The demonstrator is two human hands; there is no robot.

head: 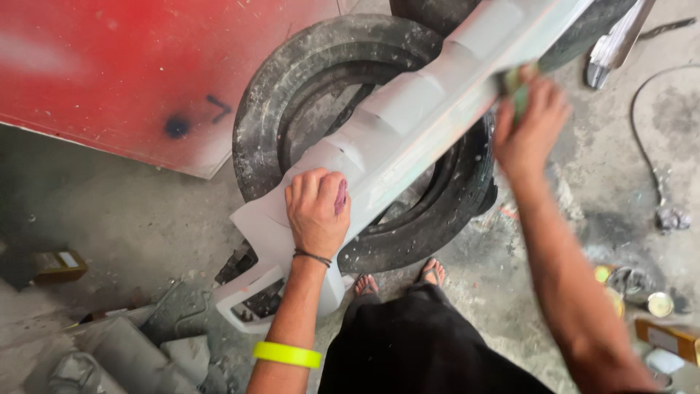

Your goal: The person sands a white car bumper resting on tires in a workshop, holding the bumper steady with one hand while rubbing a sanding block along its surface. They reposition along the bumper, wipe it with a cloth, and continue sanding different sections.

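A long grey car bumper lies slanted across a black tyre on the concrete floor. My left hand rests flat on the bumper's lower end, fingers together, pressing it down. My right hand is blurred at the bumper's right edge, closed on a small greenish pad. My left wrist carries a yellow band and a thin black one. My bare feet in sandals stand just below the tyre.
A red panel fills the upper left. Grey rubble and scraps lie at lower left, a small box further left. Small tins and a hose are on the right floor. A second tyre lies behind.
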